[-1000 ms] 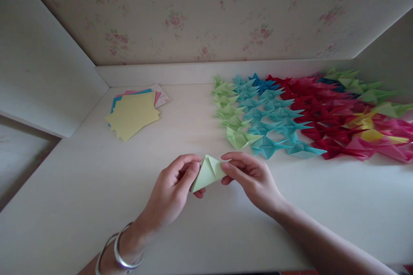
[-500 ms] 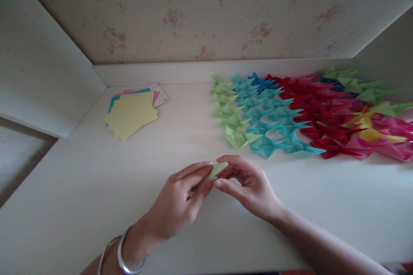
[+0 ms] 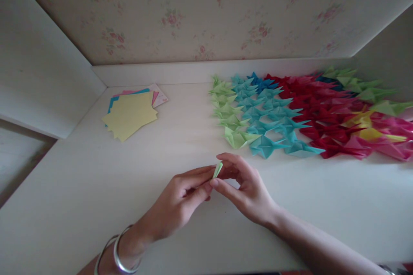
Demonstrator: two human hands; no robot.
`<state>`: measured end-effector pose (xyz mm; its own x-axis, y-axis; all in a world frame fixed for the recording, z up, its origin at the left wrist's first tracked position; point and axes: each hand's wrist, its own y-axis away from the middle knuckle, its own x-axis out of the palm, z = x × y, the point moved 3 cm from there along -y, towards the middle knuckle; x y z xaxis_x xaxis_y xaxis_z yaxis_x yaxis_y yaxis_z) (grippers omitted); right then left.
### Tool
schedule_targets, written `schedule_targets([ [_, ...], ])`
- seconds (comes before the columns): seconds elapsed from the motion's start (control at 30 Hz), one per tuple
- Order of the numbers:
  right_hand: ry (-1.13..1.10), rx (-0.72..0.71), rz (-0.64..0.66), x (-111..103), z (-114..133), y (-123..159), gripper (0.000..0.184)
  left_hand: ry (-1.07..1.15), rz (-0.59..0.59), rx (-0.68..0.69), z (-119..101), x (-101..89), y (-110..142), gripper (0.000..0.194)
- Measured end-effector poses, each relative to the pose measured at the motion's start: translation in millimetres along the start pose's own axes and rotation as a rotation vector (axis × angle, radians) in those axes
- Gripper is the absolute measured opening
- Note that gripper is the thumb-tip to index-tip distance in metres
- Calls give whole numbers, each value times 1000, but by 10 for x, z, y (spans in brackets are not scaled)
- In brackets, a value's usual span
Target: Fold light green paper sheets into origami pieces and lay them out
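A small piece of folded light green paper (image 3: 218,169) is held above the white table, its narrow layered edge facing me. My left hand (image 3: 182,202) pinches it from the left, thumb below and fingers over the top. From the right, my right hand (image 3: 247,184) curls around it with thumb and fingertips at its near and far ends. Much of the paper is hidden behind the fingers.
Several rows of folded paper cranes stand at the back right: light green (image 3: 238,137), turquoise (image 3: 266,146), red (image 3: 329,142), pink and yellow ones. A fanned stack of yellow paper sheets (image 3: 132,116), with blue and pink beneath, lies back left. A flowered wall rises behind.
The green paper has turned in my fingers, from lying slanted with its side showing to standing more upright with its edge toward me. Both hands have shifted slightly.
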<state>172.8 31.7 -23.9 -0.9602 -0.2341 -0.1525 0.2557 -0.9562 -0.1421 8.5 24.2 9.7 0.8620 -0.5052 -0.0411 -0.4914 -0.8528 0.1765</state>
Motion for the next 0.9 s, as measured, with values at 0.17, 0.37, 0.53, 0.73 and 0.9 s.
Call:
schedule_targets([
  [0.17, 3, -15, -2, -11, -3, -7, 30, -12, -12, 9, -14, -4, -5, 34],
  [0.37, 18, -44, 24, -15, 14, 6, 32, -97, -30, 56, 13, -2, -1, 32],
  [0.53, 93, -44, 18, -27, 73, 2, 28, -91, -48, 41, 49, 7, -1, 35],
  [0.73, 124, -85, 9, -25, 99, 7, 28, -146, -174, 13, 146, -30, 4, 35],
  [0.9, 302, -202, 3, 7, 71, 47, 44, -398, -278, 144, 247, -29, 33, 36],
])
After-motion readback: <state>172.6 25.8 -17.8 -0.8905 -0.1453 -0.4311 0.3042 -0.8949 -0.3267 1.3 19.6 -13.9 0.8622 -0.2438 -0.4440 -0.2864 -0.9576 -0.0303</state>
